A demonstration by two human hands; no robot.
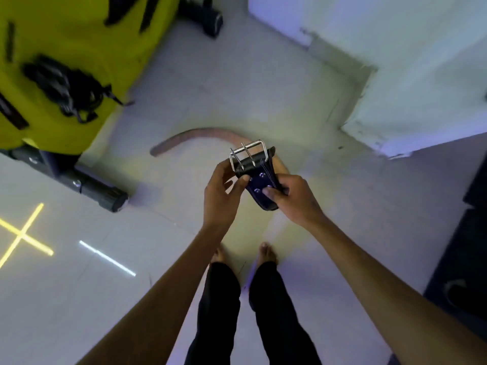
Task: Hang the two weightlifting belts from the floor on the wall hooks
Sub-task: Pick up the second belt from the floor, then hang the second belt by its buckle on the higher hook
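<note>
At centre frame, a black weightlifting belt (259, 177) is gripped in both hands above a pale tiled floor (184, 106), its silver double-prong buckle (247, 153) uppermost and four metal rivets showing on the dark leather just below it. The left hand (222, 192) pinches the strap's left edge just under the buckle between thumb and fingers, while the right hand (295, 197) is clamped on the strap lower down, thumb pressed across its face. Just behind the buckle, a second, reddish-brown belt (195, 138) lies curved on the floor, one end pointing toward the left of the frame and the other hidden behind the held belt. Below the hands, the person's bare feet (267, 252) and dark trousers (274, 312) stand on the tiles. At upper left, a yellow piece of gym equipment (79, 35) carries a tangle of black straps (66, 88), with a dark tubular base (100, 191) reaching out beneath it. White walls (408, 61) form a corner at upper right, and a yellow cross marking (22, 234) glows on the floor at lower left. Dark mats (458, 259) edge the right side of the frame.
</note>
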